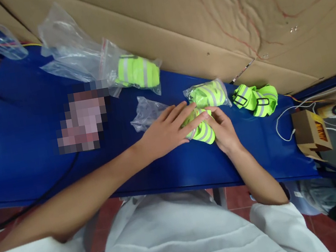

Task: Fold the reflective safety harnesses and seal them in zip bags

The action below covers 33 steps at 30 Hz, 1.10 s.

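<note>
My left hand (164,131) lies flat on a folded neon-yellow reflective vest (203,131) on the blue table (28,136), fingers stretched over its left side. My right hand (223,129) pinches the same vest from the right. Just behind it sits another neon vest in a clear plastic bag (207,93). An empty crumpled clear bag (146,112) lies just beyond my left hand.
An unbagged neon vest with buckles (257,99) lies at the right. A bagged vest (136,72) and loose clear bags (67,44) are at the back left, against a cardboard sheet (232,12). A small cardboard box (311,134) and white cables sit at the far right.
</note>
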Each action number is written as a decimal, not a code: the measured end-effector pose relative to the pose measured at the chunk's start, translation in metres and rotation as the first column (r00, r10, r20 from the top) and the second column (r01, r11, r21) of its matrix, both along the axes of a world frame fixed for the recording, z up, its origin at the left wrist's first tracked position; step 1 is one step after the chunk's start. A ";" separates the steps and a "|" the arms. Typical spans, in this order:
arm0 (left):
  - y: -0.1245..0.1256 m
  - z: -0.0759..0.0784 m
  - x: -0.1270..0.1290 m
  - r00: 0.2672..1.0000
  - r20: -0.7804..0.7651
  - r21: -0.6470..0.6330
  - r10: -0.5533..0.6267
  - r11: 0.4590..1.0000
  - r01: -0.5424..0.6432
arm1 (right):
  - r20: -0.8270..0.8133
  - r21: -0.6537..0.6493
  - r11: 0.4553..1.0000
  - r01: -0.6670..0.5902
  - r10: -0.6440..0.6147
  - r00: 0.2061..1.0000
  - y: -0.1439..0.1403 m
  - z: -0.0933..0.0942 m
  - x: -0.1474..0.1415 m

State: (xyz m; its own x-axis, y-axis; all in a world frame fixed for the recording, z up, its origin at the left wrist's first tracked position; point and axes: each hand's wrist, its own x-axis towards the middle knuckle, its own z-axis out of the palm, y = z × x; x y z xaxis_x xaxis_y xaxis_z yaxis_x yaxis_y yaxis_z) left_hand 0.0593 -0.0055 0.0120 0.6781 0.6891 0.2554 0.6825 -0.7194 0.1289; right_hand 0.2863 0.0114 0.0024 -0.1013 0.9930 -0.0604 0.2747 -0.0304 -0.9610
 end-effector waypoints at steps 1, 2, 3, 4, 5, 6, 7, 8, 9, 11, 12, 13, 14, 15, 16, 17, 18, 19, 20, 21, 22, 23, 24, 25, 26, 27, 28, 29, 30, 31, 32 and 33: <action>0.000 0.000 0.000 1.000 -0.008 -0.006 0.011 1.000 -0.011 | 0.036 0.044 0.998 -0.036 0.034 0.999 -0.002 0.000 0.000; 0.000 -0.001 0.000 1.000 -0.013 -0.011 0.021 1.000 -0.022 | 0.068 0.089 0.992 -0.091 0.085 0.994 -0.005 0.000 0.000; 0.001 -0.002 0.000 0.999 -0.014 -0.010 0.029 1.000 -0.029 | 0.088 0.119 0.980 -0.159 0.149 0.985 -0.007 0.000 0.000; 0.001 -0.003 0.000 0.999 -0.011 -0.003 0.036 0.999 -0.036 | 0.096 0.129 0.966 -0.226 0.214 0.972 -0.009 0.000 0.000; 0.001 -0.004 0.000 0.999 -0.008 0.007 0.044 0.999 -0.044 | 0.098 0.125 0.953 -0.276 0.265 0.959 -0.010 -0.001 0.000; 0.002 -0.005 0.000 0.999 -0.004 0.025 0.053 0.998 -0.053 | 0.104 0.122 0.946 -0.300 0.289 0.952 -0.011 -0.002 0.001; 0.003 -0.006 0.000 0.998 -0.005 0.048 0.059 0.997 -0.059 | 0.118 0.131 0.944 -0.302 0.288 0.950 -0.011 -0.002 0.001; 0.003 -0.007 -0.001 0.998 -0.012 0.078 0.064 0.995 -0.062 | 0.133 0.151 0.946 -0.287 0.268 0.954 -0.011 -0.003 0.001; 0.004 -0.007 -0.001 0.998 -0.023 0.115 0.061 0.992 -0.058 | 0.135 0.179 0.949 -0.259 0.237 0.962 -0.010 -0.003 0.000; 0.005 -0.008 -0.002 0.998 -0.055 0.204 0.037 0.979 -0.025 | 0.077 0.208 0.960 -0.187 0.174 0.982 -0.010 -0.004 -0.002; 0.004 -0.009 -0.001 0.997 -0.068 0.245 0.022 0.969 -0.005 | 0.026 0.192 0.969 -0.154 0.152 0.988 -0.010 -0.005 -0.003; 0.004 -0.009 -0.001 0.997 -0.078 0.278 0.010 0.960 0.012 | -0.024 0.160 0.978 -0.131 0.137 0.990 -0.010 -0.006 -0.005; 0.004 -0.010 0.000 0.997 -0.081 0.301 0.000 0.953 0.024 | -0.059 0.122 0.985 -0.121 0.129 0.990 -0.011 -0.007 -0.006; 0.003 -0.012 0.002 0.997 -0.081 0.311 -0.005 0.950 0.030 | -0.071 0.094 0.988 -0.119 0.126 0.989 -0.012 -0.008 -0.007; 0.002 -0.013 0.003 0.997 -0.075 0.311 -0.007 0.950 0.030 | -0.060 0.086 0.989 -0.118 0.124 0.991 -0.014 -0.009 -0.008; 0.002 -0.015 0.005 0.998 -0.063 0.301 -0.005 0.953 0.024 | -0.029 0.098 0.988 -0.118 0.121 0.992 -0.015 -0.009 -0.009; 0.001 -0.016 0.007 0.999 -0.043 0.280 -0.001 0.960 0.013 | 0.012 0.119 0.985 -0.126 0.126 0.992 -0.016 -0.010 -0.009; 0.001 -0.017 0.008 1.000 -0.015 0.249 0.010 0.969 -0.006 | 0.054 0.134 0.980 -0.149 0.143 0.988 -0.018 -0.009 -0.009; 0.001 -0.018 0.009 1.000 0.017 0.212 0.025 0.977 -0.028 | 0.090 0.140 0.973 -0.184 0.173 0.981 -0.019 -0.008 -0.009; 0.001 -0.018 0.009 0.998 0.050 0.176 0.041 0.983 -0.049 | 0.113 0.131 0.965 -0.229 0.215 0.970 -0.019 -0.006 -0.008; 0.001 -0.017 0.008 0.996 0.075 0.145 0.055 0.987 -0.065 | 0.115 0.109 0.955 -0.276 0.264 0.958 -0.019 -0.003 -0.006; 0.002 -0.015 0.007 0.994 0.090 0.127 0.064 0.989 -0.075 | 0.093 0.082 0.944 -0.319 0.311 0.946 -0.019 0.001 -0.004; 0.002 -0.013 0.005 0.993 0.096 0.123 0.063 0.990 -0.075 | 0.048 0.051 0.934 -0.354 0.352 0.935 -0.018 0.005 -0.001; 0.003 -0.010 0.003 0.994 0.097 0.131 0.056 0.989 -0.068 | -0.018 0.019 0.924 -0.382 0.382 0.924 -0.017 0.009 0.002; 0.003 -0.007 0.002 0.994 0.097 0.148 0.044 0.987 -0.058 | -0.099 -0.016 0.915 -0.404 0.400 0.911 -0.016 0.014 0.004; 0.003 -0.004 0.001 0.995 0.099 0.171 0.031 0.984 -0.048 | -0.185 -0.051 0.909 -0.414 0.399 0.898 -0.015 0.018 0.005; 0.002 -0.001 0.000 0.995 0.096 0.201 0.017 0.979 -0.036 | -0.261 -0.078 0.909 -0.410 0.378 0.888 -0.015 0.021 0.006; 0.001 0.002 0.000 0.996 0.086 0.238 0.005 0.971 -0.025 | -0.322 -0.099 0.916 -0.390 0.341 0.883 -0.016 0.022 0.005; -0.001 0.004 0.001 0.997 0.071 0.286 -0.001 0.958 -0.020 | -0.365 -0.113 0.929 -0.353 0.291 0.884 -0.018 0.023 0.003; -0.003 0.006 0.002 0.999 0.050 0.344 -0.001 0.939 -0.016 | -0.393 -0.126 0.944 -0.306 0.236 0.889 -0.020 0.021 0.000; -0.005 0.007 0.004 1.000 0.024 0.408 -0.004 0.913 -0.006 | -0.411 -0.139 0.956 -0.257 0.181 0.894 -0.023 0.019 -0.004; -0.007 0.008 0.006 1.000 -0.004 0.470 -0.010 0.883 0.011 | -0.418 -0.151 0.965 -0.212 0.132 0.899 -0.026 0.016 -0.008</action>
